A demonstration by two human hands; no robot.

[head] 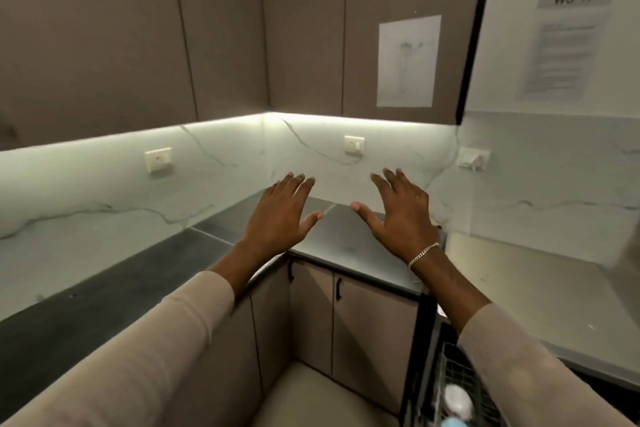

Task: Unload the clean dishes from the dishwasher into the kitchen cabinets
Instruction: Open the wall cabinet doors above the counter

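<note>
Left hand (282, 215) and right hand (398, 215) held side by side above the corner of the dark table (346, 243), palms down. Fingers (298, 185) straight and spread apart, holding nothing. Dishwasher rack (462, 376) at lower right; a blurred white dish (457, 398) lies in it. Upper cabinets (304, 28) closed.

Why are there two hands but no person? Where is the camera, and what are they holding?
The camera sits on the person's head and looks forward and down, so you see only their arms. The left hand and right hand are open, fingers spread, over a dark counter. They hold nothing. Closed cabinets hang above. At the bottom right is the dishwasher rack with a white dish in it, too blurry to name exactly.
</note>
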